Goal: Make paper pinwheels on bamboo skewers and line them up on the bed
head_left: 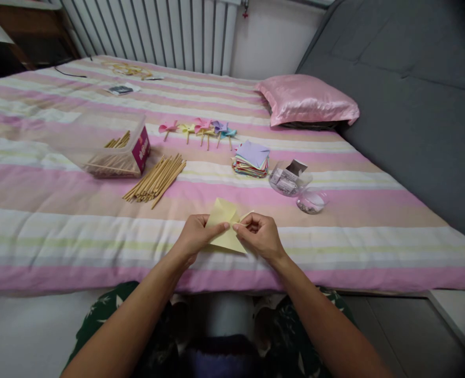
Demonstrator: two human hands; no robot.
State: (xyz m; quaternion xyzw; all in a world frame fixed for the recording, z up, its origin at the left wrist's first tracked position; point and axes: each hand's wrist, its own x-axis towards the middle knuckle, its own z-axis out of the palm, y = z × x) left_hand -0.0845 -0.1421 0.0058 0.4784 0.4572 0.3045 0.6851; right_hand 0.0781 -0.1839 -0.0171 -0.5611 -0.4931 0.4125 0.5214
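Yellow paper (223,227) sits half-folded at the bed's (59,231) near edge, pinched between left hand (195,236) and right hand (259,236). 5 finished pinwheels (200,128) lie beyond; this one has no stick, and sticks (155,178) and stacked paper (251,159) wait.

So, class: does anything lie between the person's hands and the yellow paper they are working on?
Nothing visible does. The left hand and right hand already pinch the yellow paper directly, above the striped bedspread.
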